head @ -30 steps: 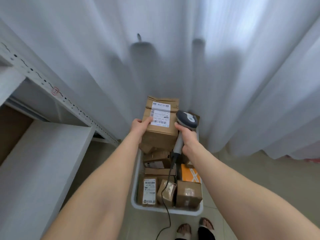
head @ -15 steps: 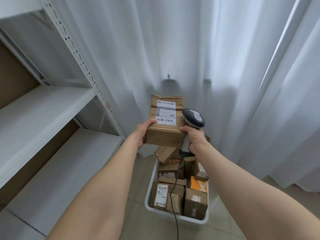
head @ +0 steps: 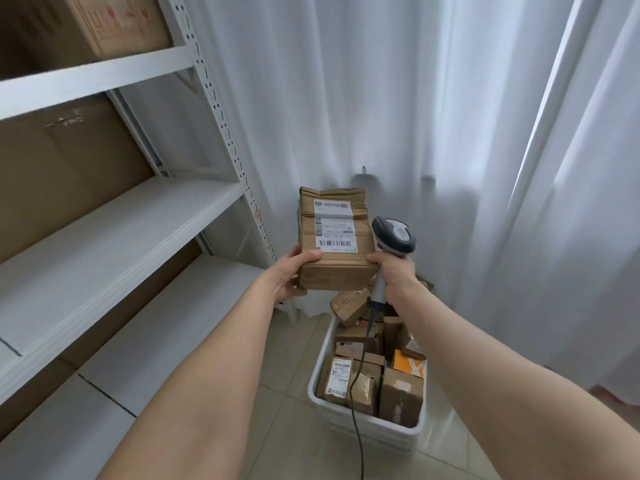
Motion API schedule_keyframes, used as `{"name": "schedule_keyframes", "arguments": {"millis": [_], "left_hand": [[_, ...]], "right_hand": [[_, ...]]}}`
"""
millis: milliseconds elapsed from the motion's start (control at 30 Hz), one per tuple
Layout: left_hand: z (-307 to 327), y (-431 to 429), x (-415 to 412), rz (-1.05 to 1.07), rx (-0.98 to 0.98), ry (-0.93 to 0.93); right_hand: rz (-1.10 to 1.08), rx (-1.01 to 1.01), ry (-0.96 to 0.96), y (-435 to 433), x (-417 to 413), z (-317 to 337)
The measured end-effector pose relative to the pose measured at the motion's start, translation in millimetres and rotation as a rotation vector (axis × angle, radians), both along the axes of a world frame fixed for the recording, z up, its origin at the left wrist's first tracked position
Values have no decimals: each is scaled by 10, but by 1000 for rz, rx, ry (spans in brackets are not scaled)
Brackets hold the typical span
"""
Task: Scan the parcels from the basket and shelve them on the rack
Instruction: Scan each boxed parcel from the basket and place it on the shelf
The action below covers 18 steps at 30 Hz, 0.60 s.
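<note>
Gripping parcel (head: 335,271), left hand (head: 289,277); scanner (head: 394,235), right hand (head: 398,276); basket (head: 372,424) holds boxes (head: 401,393).

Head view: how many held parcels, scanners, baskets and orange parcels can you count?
Held parcel: 1
Scanner: 1
Basket: 1
Orange parcel: 1
Total: 4

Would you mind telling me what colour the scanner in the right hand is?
The scanner is dark grey with a light grey panel; head view.
</note>
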State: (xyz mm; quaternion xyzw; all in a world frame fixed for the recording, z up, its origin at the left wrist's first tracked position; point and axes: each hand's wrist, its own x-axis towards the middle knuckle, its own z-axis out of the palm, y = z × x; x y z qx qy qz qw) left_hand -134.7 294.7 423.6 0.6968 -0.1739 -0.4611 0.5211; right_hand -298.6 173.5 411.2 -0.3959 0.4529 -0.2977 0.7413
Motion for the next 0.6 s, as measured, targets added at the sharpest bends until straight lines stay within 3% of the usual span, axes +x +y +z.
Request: {"name": "schedule_keyframes", "arguments": {"millis": [167, 333, 467, 600], "left_hand": [[132, 222, 47, -15, -15, 36], [76, 430, 146, 151, -64, -72], [32, 661, 292, 285, -115, -88], [48, 851, 415, 355, -161, -82]], "right_hand": [[-1, -64, 34, 155, 35, 157], [40, -113, 70, 479, 173, 245], [243, -95, -28, 733, 236, 299], [443, -165, -1, 956, 299, 336]]}}
